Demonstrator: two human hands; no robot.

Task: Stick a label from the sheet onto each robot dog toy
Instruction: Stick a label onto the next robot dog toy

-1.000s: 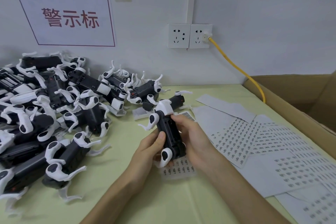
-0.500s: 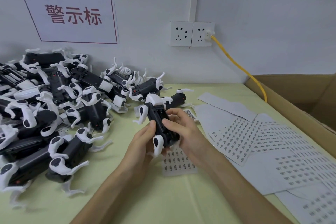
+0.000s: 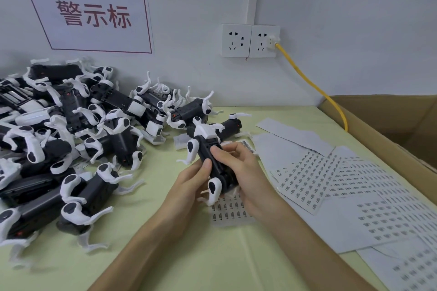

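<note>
A black robot dog toy (image 3: 208, 149) with white legs is held belly-up above the table's middle. My left hand (image 3: 189, 184) grips it from the left, thumb against its side. My right hand (image 3: 238, 170) wraps around it from the right, with the thumb pressing on its black underside. A small label sheet (image 3: 230, 211) lies on the table right under the toy. I cannot tell whether a label is under the thumb.
A big heap of robot dog toys (image 3: 71, 130) fills the left of the pale green table (image 3: 189, 255). One more toy (image 3: 230, 125) lies behind the held one. Several label sheets (image 3: 343, 186) spread on the right. A cardboard box (image 3: 390, 130) and yellow cable (image 3: 314, 87) stand at far right.
Both hands have lifted the toy a little up and away from me. The right thumb has slid further up its underside.
</note>
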